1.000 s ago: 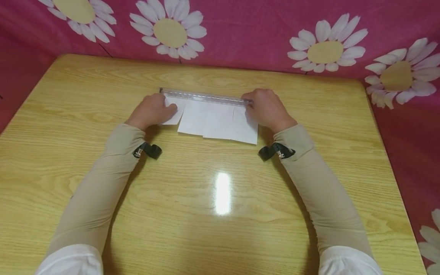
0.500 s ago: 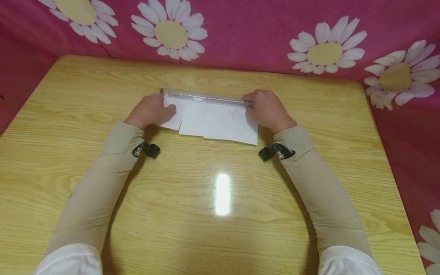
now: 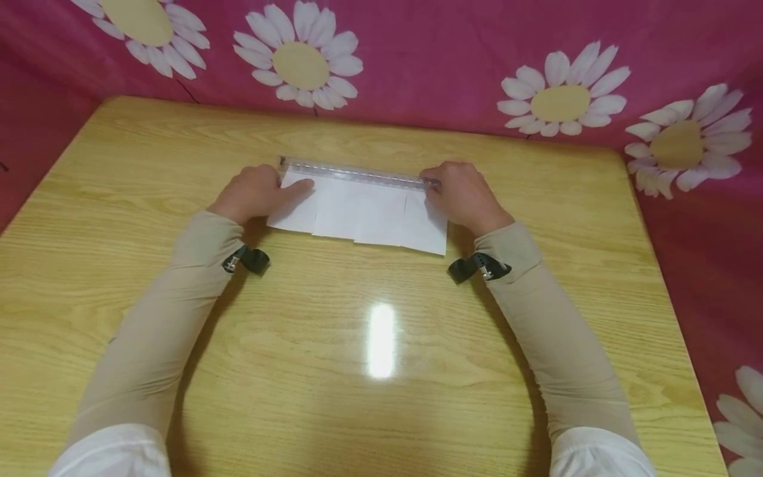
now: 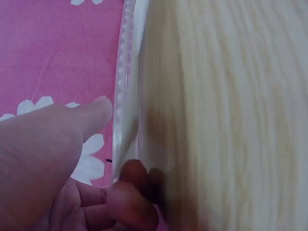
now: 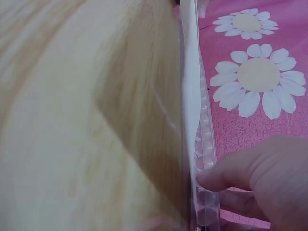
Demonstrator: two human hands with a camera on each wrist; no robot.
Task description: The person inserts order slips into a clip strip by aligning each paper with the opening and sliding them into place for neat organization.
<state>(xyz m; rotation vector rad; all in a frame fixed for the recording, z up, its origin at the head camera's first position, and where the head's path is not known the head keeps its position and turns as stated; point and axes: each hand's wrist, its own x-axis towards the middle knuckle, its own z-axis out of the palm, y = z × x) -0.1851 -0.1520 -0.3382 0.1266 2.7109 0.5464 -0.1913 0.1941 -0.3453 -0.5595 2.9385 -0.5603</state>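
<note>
A long clear plastic strip (image 3: 357, 173), ruler-like with a row of round bumps, lies along the top of a white paper (image 3: 375, 213). Slits divide the paper's lower part into several flaps. At the strip's left end, my left hand (image 3: 252, 192) holds it with curled fingers, while its thumb reaches over the leftmost flap. In the left wrist view, the thumb (image 4: 98, 115) is beside the bumpy strip (image 4: 122, 72), fingers around its end. Opposite, my right hand (image 3: 467, 193) pinches the strip's right end; the right wrist view has its thumb (image 5: 216, 175) against the strip and paper (image 5: 192, 96).
Strip and paper are over a wooden table (image 3: 310, 318), which carries a bright light reflection. Behind the table hangs a pink cloth (image 3: 429, 59) with large daisies. Black camera mounts (image 3: 253, 260) project inward from both wrists.
The leftmost flap has swung down and left, so its edge now runs nearly level with the others. My left hand has shifted slightly left, thumb stretched further out. The right hand keeps its hold.
</note>
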